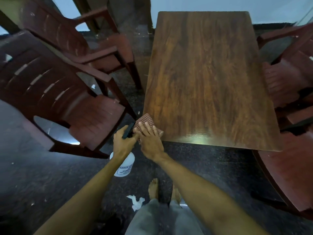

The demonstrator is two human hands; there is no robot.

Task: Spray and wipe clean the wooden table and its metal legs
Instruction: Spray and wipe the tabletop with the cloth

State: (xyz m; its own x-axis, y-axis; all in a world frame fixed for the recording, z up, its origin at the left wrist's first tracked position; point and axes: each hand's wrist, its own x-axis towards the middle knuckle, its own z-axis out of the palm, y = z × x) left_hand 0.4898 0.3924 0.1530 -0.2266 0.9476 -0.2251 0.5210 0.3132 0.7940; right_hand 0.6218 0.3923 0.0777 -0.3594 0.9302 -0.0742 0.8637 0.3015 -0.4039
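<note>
The wooden table point(208, 73) is viewed from above. The checked cloth point(147, 120) is laid over its near left corner. The right hand point(149, 141) is pressed flat on the cloth, fingers spread. The left hand point(122, 141) is curled round the black trigger head of the white spray bottle point(122, 164), which hangs just off that corner.

Risks noted: the hands are crowded together, so the nozzle may be knocked by a wiping stroke, or spray may be thrown onto the cloth hand. Part of the cloth overhangs the edge and may be dragged off. Spray falling on the floor would be a slip hazard for the bare feet point(153, 188). The plastic chair point(59, 99) stands close and may be struck.

Not established: the metal legs are hidden beneath the top. The bottle's fill level and nozzle direction cannot be made out. Wetness cannot be judged through the glare at the near edge.
</note>
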